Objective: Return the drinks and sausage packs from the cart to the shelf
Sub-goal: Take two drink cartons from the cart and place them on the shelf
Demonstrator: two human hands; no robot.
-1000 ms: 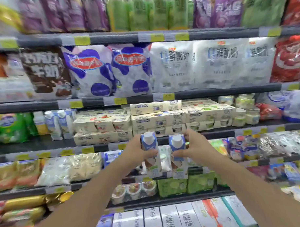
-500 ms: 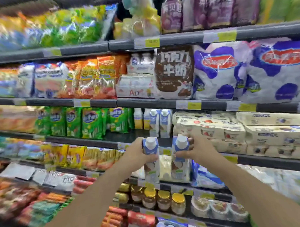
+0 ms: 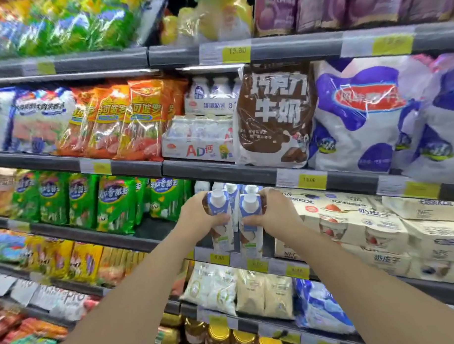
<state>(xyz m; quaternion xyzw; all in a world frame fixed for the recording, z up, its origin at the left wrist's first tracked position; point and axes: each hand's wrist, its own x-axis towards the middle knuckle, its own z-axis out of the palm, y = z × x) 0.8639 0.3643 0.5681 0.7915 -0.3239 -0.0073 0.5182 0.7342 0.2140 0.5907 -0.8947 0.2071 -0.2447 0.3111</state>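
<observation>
I hold two blue-and-white drink cartons with white caps, upright and side by side, in front of the third shelf. My left hand [image 3: 196,216] grips the left carton [image 3: 221,232]; my right hand [image 3: 275,214] grips the right carton [image 3: 251,235]. Both cartons hang just above the shelf's front rail [image 3: 135,242]. Right behind them on that shelf stand matching cartons [image 3: 233,191], partly hidden by my hands. Sausage packs in orange wrap [image 3: 139,121] sit on the shelf above, to the left.
Green snack packs [image 3: 113,204] fill the shelf left of the gap; cream yoghurt multipacks [image 3: 351,226] are stacked to the right. A brown chocolate milk bag [image 3: 274,113] and blue-white bags [image 3: 368,115] hang overhead. Jars [image 3: 216,337] and pouches [image 3: 212,288] line lower shelves.
The view has swung left along the shelves and closer. Both hands have carried the cartons up to the gap in front of the matching cartons.
</observation>
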